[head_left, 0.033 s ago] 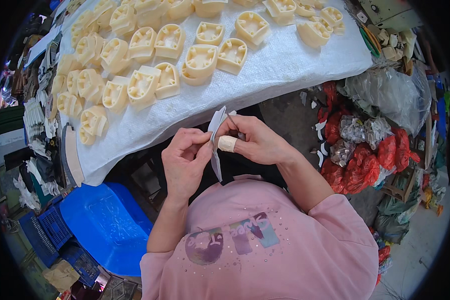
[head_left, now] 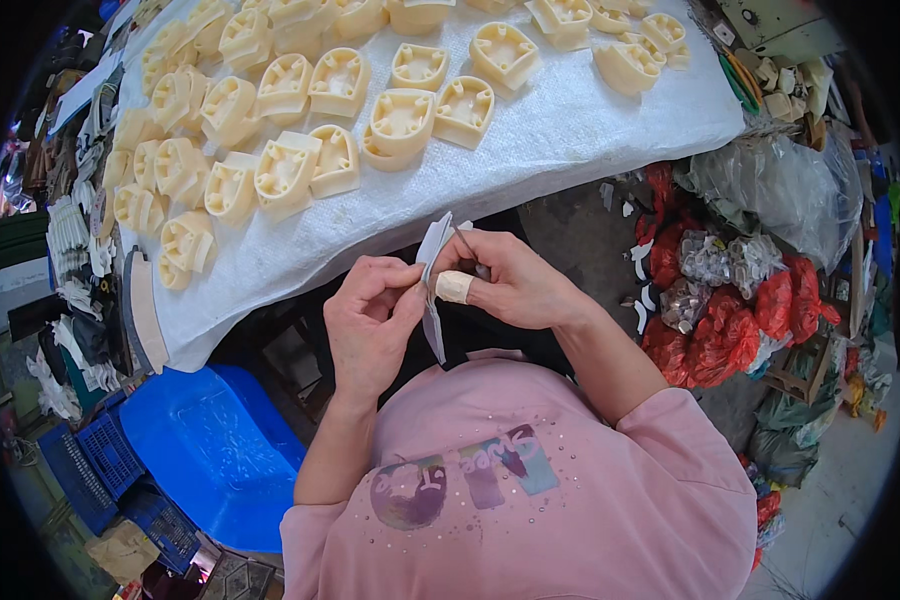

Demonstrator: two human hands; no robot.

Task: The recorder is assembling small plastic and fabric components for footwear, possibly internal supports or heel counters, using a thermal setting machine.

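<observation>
my left hand [head_left: 366, 320] pinches a grey piece [head_left: 433, 335]; my right hand [head_left: 518, 282], thumb wrapped in tape [head_left: 454, 287], grips a thin tool [head_left: 461, 240]; cream blocks [head_left: 405, 113] on the worktop [head_left: 580, 125]

Left grip [head_left: 370, 318] just beside right grip [head_left: 520, 282], both curled
</observation>
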